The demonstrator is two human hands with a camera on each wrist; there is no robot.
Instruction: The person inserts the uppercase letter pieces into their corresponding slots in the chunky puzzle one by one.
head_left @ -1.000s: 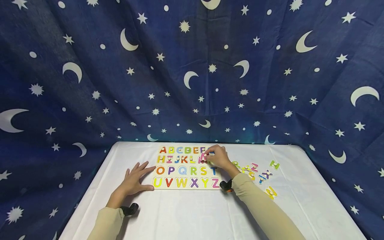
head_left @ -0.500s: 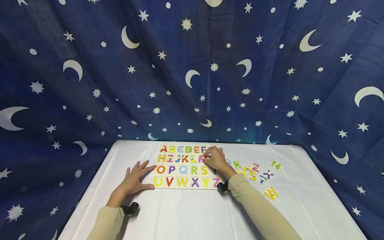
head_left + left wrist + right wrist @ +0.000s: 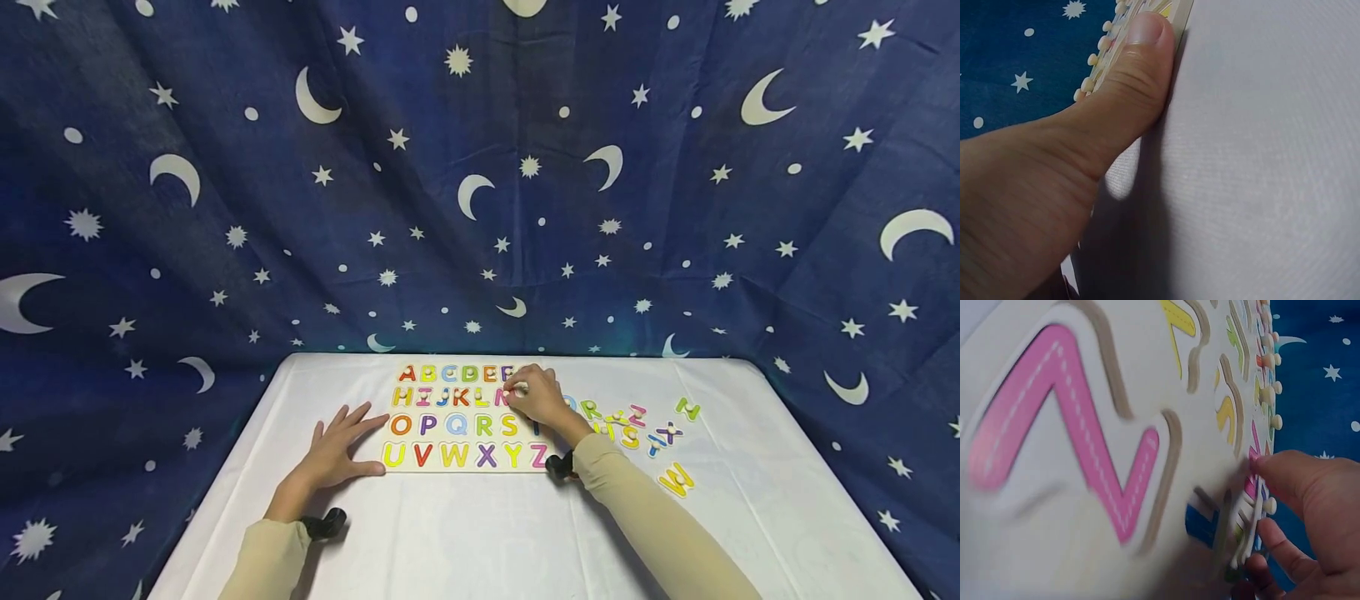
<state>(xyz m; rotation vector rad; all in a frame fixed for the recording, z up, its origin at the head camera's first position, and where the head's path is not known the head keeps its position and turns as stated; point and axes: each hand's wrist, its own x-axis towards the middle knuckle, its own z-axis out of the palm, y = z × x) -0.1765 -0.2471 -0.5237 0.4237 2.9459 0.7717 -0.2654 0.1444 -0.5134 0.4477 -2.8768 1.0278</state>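
A pale alphabet peg puzzle board (image 3: 450,442) lies on the white table, its upper two rows mostly filled with knobbed letters. My right hand (image 3: 538,396) reaches over its right side and pinches the pink letter M piece (image 3: 501,398) at the second row, beside the yellow L. In the right wrist view, thumb and fingers close near a pink piece (image 3: 1251,485), largely hidden. My left hand (image 3: 333,447) rests at the board's left edge with spread fingers; its thumb (image 3: 1141,62) touches the board's corner in the left wrist view. My right hand covers the right end of the upper rows.
Loose letter pieces lie right of the board, among them a green N (image 3: 687,409), pink Z (image 3: 637,415), purple X (image 3: 669,433) and yellow W (image 3: 677,481). The lower two rows show printed recesses, such as the pink Z recess (image 3: 1072,394). A blue star-patterned curtain (image 3: 480,167) hangs behind.
The right hand has lowered the pink M from a tilted hold above the board onto the second row, moving slightly left. The left hand has stayed at the board's edge.
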